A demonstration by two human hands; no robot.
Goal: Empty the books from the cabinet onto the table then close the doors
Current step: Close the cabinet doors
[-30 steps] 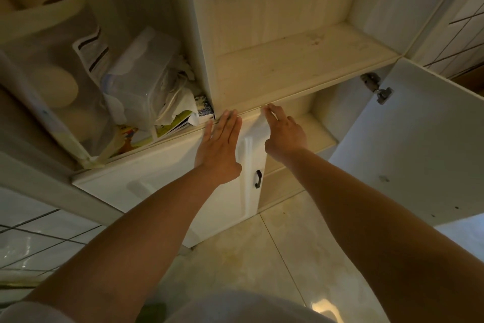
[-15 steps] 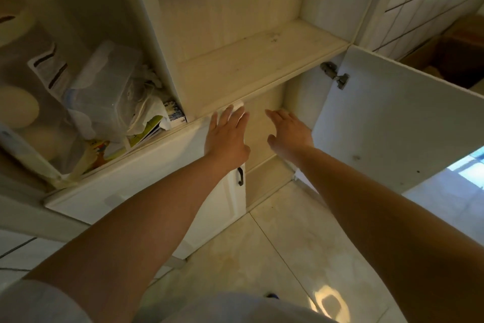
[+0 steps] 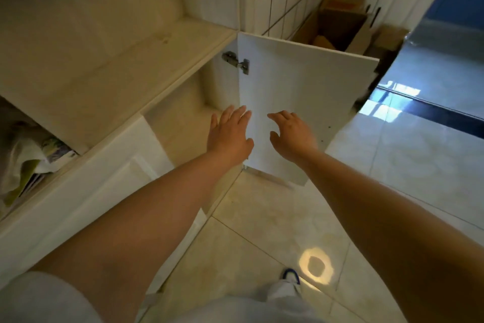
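Both hands, left (image 3: 229,134) and right (image 3: 292,136), reach spread and empty toward the open door (image 3: 301,102); the cabinet (image 3: 180,123) compartment behind shows bare shelves.

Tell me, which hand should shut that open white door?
Probably the right hand: it reaches in front of the open door, on the side nearer its free edge. The left hand sits by the hinge.
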